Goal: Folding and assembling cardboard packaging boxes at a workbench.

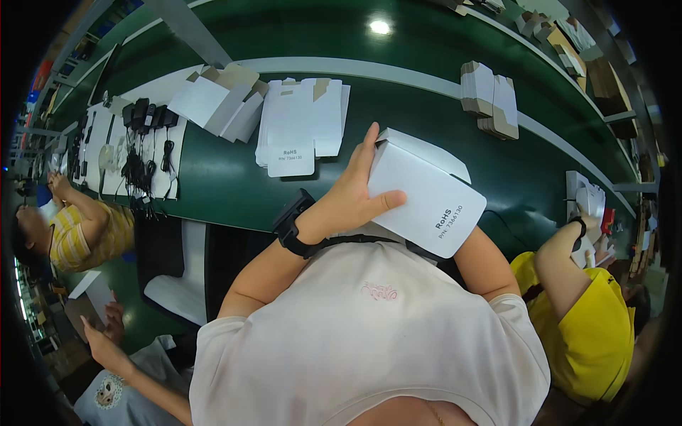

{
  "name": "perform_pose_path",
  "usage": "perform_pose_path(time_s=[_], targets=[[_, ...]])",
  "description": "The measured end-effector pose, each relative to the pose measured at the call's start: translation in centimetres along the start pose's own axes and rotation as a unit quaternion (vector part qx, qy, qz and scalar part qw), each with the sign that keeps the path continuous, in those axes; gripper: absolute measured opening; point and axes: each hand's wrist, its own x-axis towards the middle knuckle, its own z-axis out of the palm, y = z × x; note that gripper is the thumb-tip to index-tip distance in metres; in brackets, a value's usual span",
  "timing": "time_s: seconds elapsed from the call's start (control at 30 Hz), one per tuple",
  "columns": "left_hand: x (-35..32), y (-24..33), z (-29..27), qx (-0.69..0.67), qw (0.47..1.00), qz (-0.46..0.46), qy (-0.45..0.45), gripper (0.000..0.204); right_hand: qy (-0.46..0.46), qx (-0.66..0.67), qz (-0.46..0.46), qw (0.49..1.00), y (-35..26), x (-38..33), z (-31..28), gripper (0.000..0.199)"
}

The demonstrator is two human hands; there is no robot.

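The white box [426, 195] looks of smooth matt cardboard, the flat box blanks [302, 121] also of matt white card with brown inner flaps, the green belt [213, 181] slightly glossy, and the shirt [369, 334] soft cloth.

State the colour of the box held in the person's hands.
White, with small dark print near one end; the box, gripped by the left hand, shows best in the head view.
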Motion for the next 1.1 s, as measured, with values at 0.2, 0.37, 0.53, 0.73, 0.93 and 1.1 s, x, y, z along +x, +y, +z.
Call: perform_pose_path(time_s=[0.2,0.37,0.53,0.73,0.93,1.1], targets=[[-0.6,2.1,0.6,-0.021,0.998,-0.029,0.06,0.099,0.01,-0.053,-0.009,0.999,-0.4,-0.8,0.2,0.053],[-0.8,2.1,0.6,0.146,0.985,0.011,0.089,0.092,-0.007,-0.063,-0.025,0.998,-0.3,-1.1,1.0,0.061],[-1.0,2.5,1.1,0.088,0.977,0.066,0.18,0.07,-0.057,0.038,-0.021,0.997,-0.3,-1.4,0.2,0.062],[-1.0,2.7,1.0,0.095,0.967,0.098,0.217,0.054,-0.034,0.05,-0.025,0.998,0.0,-1.8,1.4,0.06],[-1.3,2.4,1.2,0.134,0.957,0.137,0.218,0.053,-0.05,0.032,-0.057,0.997,0.5,-2.2,0.9,0.057],[-1.5,2.9,1.9,0.076,0.949,0.133,0.274,0.052,-0.059,0.02,-0.08,0.995,0.8,-1.8,-0.1,0.056]])
